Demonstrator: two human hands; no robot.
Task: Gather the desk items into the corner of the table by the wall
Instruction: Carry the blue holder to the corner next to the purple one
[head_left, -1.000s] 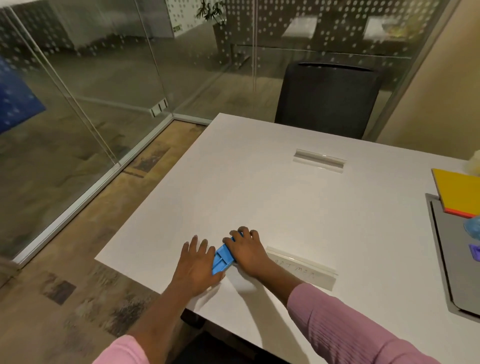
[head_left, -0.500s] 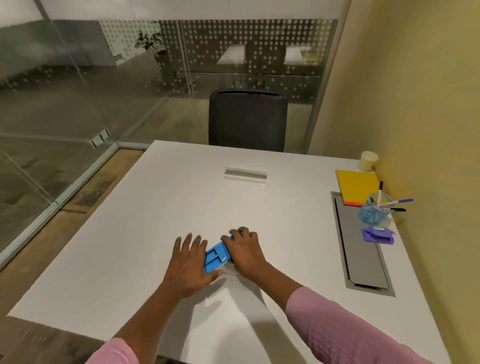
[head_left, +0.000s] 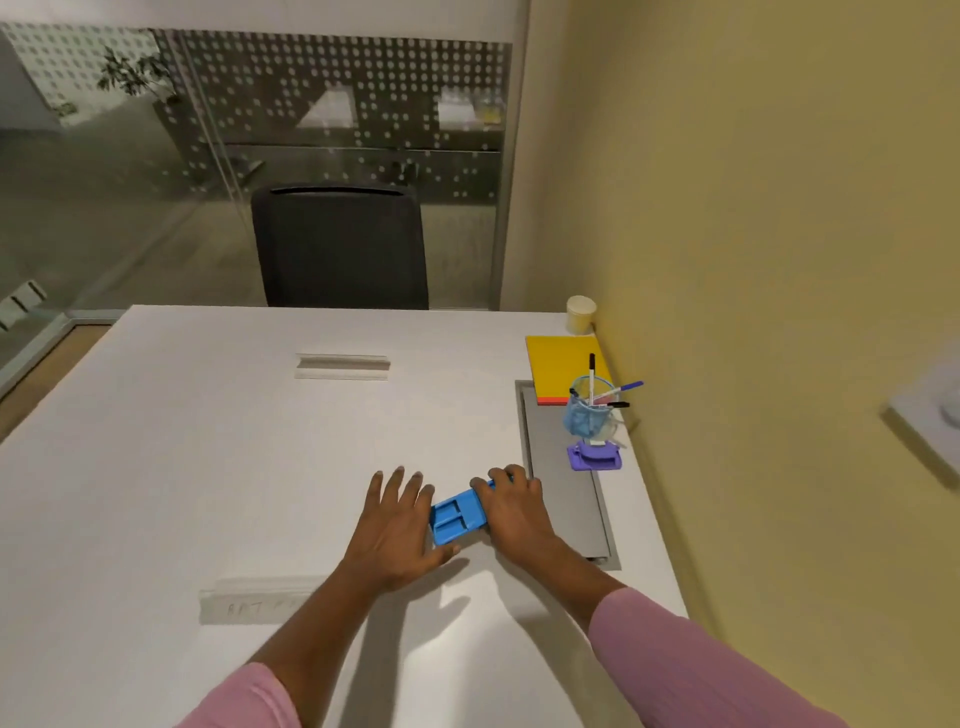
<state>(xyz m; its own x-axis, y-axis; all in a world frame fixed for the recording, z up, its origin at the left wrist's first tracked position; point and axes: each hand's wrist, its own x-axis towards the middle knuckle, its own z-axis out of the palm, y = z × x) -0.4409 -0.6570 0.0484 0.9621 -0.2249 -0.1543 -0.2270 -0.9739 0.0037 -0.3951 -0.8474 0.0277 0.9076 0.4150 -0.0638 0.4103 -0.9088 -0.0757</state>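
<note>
A blue plastic tray (head_left: 457, 517) with compartments lies on the white table (head_left: 208, 441), held between both hands. My left hand (head_left: 397, 530) lies flat against its near left end, thumb under the corner. My right hand (head_left: 514, 506) covers its far right end, fingers curled over the edge. By the yellow wall stand a cream cup (head_left: 580, 313), a yellow notebook (head_left: 563, 366), a blue mesh pen holder (head_left: 589, 413) with pens, and a purple stapler-like item (head_left: 595, 457).
A grey cable flap (head_left: 563, 499) runs along the table just right of my right hand. Two clear nameplate strips (head_left: 343, 364) (head_left: 249, 600) lie on the table. A black chair (head_left: 340, 247) stands at the far edge, glass partitions behind it.
Both hands have slid the blue tray rightwards across the table toward the cable flap and the wall. The camera has swung right, bringing the wall-side items into view.
</note>
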